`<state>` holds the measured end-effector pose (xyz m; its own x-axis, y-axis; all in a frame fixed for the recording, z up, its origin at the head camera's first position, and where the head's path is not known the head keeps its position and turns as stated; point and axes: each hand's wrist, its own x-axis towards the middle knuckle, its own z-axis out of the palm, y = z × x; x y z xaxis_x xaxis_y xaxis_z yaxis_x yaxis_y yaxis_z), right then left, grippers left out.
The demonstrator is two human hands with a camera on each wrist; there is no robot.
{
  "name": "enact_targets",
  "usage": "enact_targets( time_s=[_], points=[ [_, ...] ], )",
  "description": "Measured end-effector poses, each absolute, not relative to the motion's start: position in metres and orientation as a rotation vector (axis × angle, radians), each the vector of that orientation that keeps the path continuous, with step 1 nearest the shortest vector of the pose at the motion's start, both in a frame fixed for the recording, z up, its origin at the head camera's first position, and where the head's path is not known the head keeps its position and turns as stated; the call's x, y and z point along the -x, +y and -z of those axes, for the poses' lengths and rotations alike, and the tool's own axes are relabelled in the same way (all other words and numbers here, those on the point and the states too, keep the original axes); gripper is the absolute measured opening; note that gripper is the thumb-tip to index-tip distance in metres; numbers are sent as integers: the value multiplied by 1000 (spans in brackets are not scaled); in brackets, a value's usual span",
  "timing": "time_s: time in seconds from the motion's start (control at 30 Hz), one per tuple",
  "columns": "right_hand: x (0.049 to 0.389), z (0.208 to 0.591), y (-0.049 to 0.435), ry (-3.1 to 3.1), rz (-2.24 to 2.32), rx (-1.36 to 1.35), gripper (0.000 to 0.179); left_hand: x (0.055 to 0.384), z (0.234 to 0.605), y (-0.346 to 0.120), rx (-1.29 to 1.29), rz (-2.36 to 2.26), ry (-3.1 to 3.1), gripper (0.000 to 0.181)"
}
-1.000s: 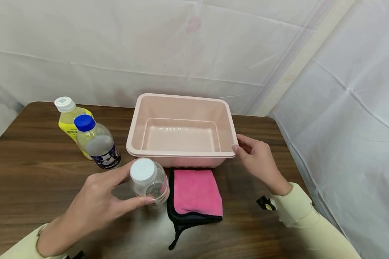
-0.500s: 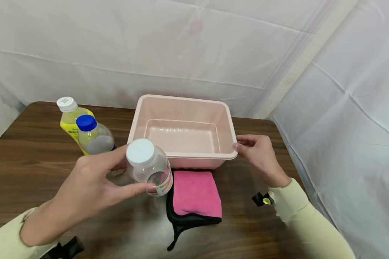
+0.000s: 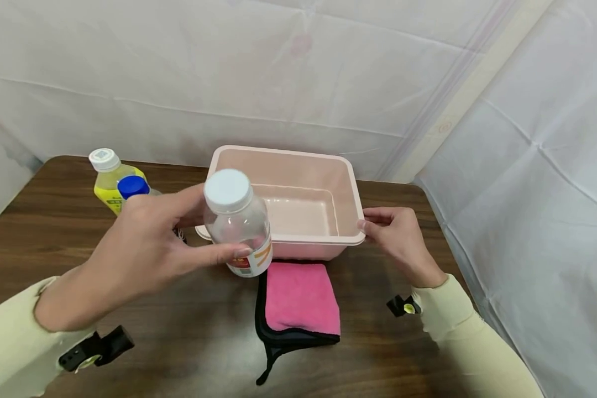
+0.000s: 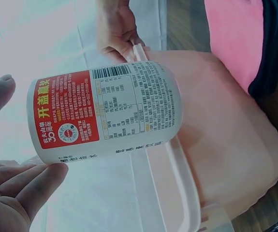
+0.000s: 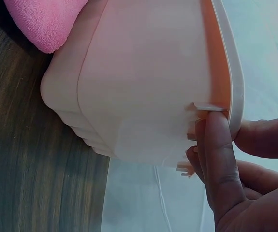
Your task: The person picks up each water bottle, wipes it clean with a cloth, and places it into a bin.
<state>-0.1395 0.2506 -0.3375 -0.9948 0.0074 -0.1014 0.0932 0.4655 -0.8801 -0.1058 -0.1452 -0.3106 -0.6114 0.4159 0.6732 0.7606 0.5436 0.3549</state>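
My left hand (image 3: 144,237) grips a clear plastic bottle (image 3: 241,226) with a white cap, thumb on the near side and fingers around the back. It is raised in front of the left front corner of a pink plastic basin (image 3: 308,239). The left wrist view shows the bottle's red and white printed label (image 4: 105,108). My right hand (image 3: 398,240) pinches the basin's rim at its right front corner; in the right wrist view the fingers (image 5: 221,154) curl under the rim (image 5: 236,82) with the thumb on top. The basin's visible inside holds nothing.
A folded pink cloth (image 3: 300,298) with black edging lies in front of the basin. At the left stand a yellow-labelled bottle (image 3: 110,182) and a blue-capped bottle (image 3: 133,187), the latter mostly behind my left hand. A white sheet (image 3: 278,72) hangs behind the brown table (image 3: 189,342).
My left hand has lifted the clear bottle off the table, upward and slightly right toward the basin. The right hand stays on the rim, and the basin and cloth look unmoved.
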Motion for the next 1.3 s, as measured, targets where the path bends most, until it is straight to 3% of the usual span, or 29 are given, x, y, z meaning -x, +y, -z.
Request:
enact_targets(
  time_s=[0.3, 0.6, 1.3],
  points=[
    [143, 336, 250, 2640, 1557, -84, 33, 124, 295, -140, 913, 854, -2344, 65],
    [141, 335, 249, 2633, 1569, -79, 35, 113, 242, -111, 876, 958, -2420, 53],
    [139, 334, 249, 2634, 1575, -94, 35, 141, 236, -99, 755, 977, -2492, 51]
  ],
)
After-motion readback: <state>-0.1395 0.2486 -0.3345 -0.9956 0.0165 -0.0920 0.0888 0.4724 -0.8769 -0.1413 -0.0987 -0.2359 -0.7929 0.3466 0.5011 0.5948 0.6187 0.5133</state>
